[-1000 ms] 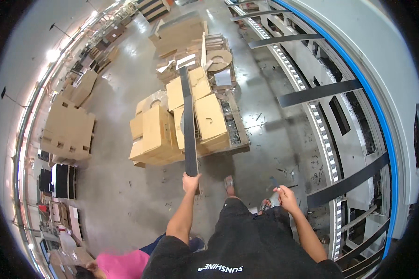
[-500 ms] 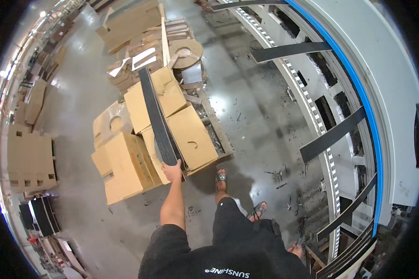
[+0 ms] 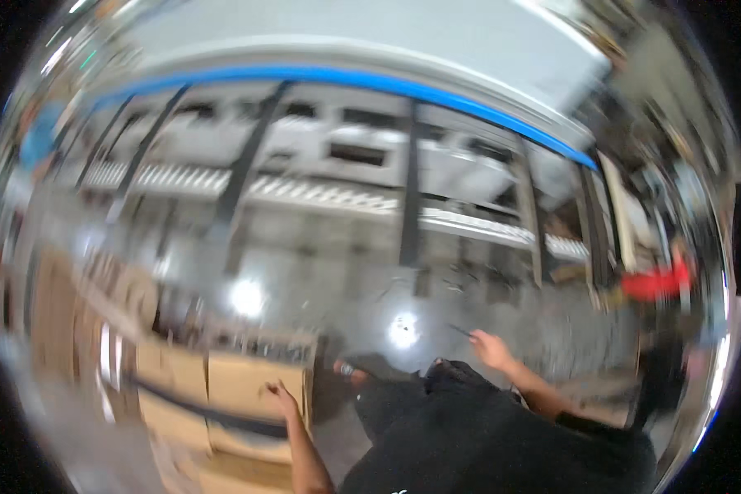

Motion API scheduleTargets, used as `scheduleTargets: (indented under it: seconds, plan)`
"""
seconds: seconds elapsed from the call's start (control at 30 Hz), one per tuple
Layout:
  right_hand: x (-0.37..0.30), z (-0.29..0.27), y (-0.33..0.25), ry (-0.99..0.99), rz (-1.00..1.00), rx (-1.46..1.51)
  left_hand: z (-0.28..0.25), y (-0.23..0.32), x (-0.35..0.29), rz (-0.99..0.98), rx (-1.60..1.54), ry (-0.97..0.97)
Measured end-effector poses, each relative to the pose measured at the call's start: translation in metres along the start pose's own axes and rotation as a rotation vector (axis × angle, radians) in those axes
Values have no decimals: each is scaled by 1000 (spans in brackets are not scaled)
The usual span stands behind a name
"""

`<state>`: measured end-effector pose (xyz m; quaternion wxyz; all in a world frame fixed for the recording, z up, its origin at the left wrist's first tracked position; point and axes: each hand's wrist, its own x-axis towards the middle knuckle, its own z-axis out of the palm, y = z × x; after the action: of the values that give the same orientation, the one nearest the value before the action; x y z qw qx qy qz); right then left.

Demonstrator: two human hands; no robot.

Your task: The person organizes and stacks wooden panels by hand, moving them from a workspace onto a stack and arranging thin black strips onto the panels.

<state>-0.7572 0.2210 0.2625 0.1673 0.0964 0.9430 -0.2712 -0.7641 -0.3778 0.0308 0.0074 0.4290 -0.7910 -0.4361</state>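
Note:
Motion blurs the whole view. My left hand [image 3: 281, 398] hovers over the cardboard boxes [image 3: 251, 380], fingers apart and apparently holding nothing. Just beside it, a long black strip [image 3: 214, 414] lies across the box tops. My right hand [image 3: 491, 350] is raised in front of my body, to the right, its fingers closed around a thin dark object [image 3: 459, 330] that points up and left. Blur hides exactly what that object is.
Ahead stands a long pale machine [image 3: 321, 41] with a blue rail [image 3: 346, 78]. Several dark strips [image 3: 409, 189] jut from it toward me. A person in blue [image 3: 41, 140] is at the far left; a red object [image 3: 657, 282] is at the right.
My view has swung right toward the machine. My left hand has let go of the black strip, which now rests on the boxes. My right hand has come into view with a thin object.

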Motion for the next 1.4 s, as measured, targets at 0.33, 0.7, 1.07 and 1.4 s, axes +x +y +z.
scheduleTargets:
  seconds: [0.33, 0.7, 1.07, 1.4]
  plan:
    - [-80, -44, -9, 117, -50, 482, 172, 323, -348, 894, -49, -1512]
    - [-198, -36, 246, 269, 355, 659, 322, 353, -435, 1291, 774, -904]
    - [-254, -104, 424, 569, 592, 749, 414, 370, -602, 1476, 1146, -1070]
    - [-292, -157, 552, 499, 812, 803, 596, 417, -893, 1640, 392, -1413]
